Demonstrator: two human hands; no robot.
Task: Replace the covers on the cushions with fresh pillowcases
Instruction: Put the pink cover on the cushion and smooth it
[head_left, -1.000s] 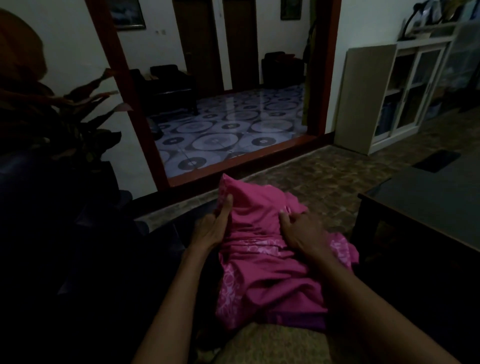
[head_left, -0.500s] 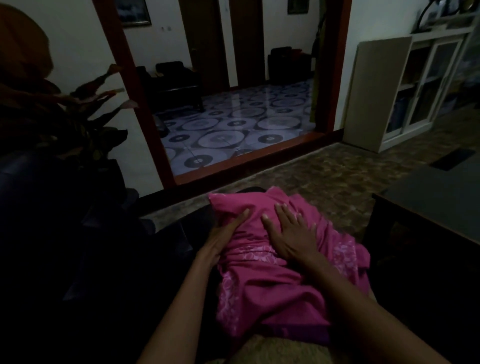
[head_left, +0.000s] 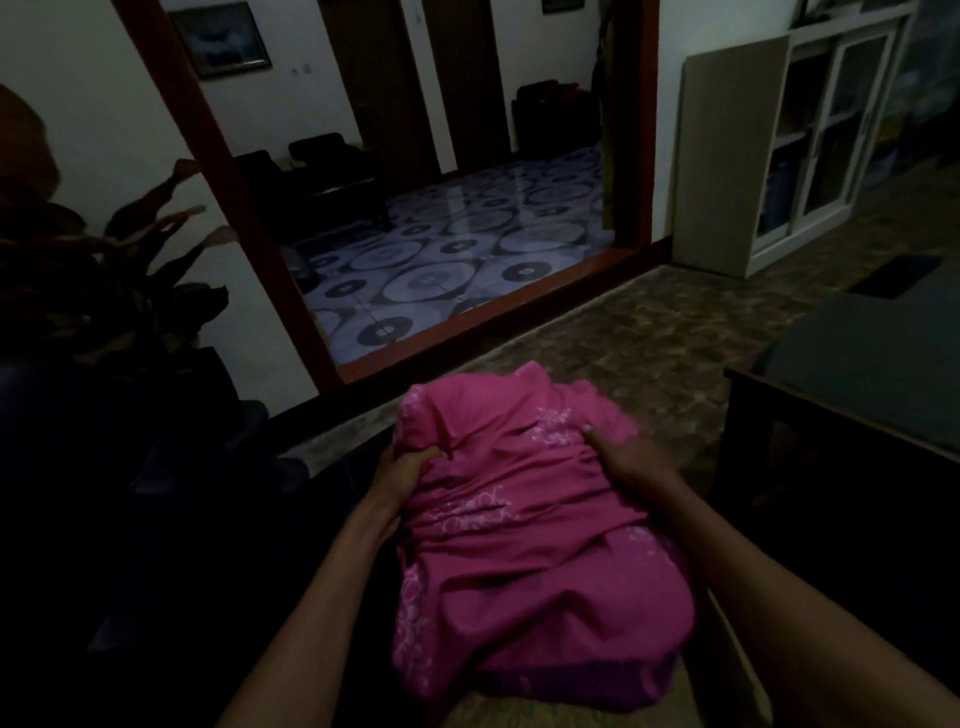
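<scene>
Here the pink pillowcase (head_left: 524, 525) sits bunched over a cushion in front of the person, low in the middle of the view, w/ pale flower print along its left edge and across the top folds. Fabric is heavily wrinkled; the far end stands up in a rounded lump, the near end sags over a tan patterned surface (head_left: 498, 714) that shows just below it – can't tell whether that is the cushion's own cover or sth else. Left hand (head_left: 400, 470) grips the left side of the pillowcase, fingers curled into a fold of cloth. Right hand (head_left: 626, 462) holds the right side, fingers bent over the fabric & pressing into it; that hand is a bit blurred. Both forearms run in from the bottom corners. To the right, near the pillowcase but apart from it, is a dark table (head_left: 852, 384) w/ a glossy top. Floor around is brown patterned tile (head_left: 639, 332). Beyond, a red-brown door frame (head_left: 249, 223) opens onto a room w/ a floor of round black-and-white motifs (head_left: 452, 260) and dark armchairs (head_left: 332, 176). At right stands a white cabinet (head_left: 810, 140) w/ glass doors, a tan board leaning at its side. Left side is v. dark: a plant (head_left: 140, 249) w/ long leaves.
</scene>
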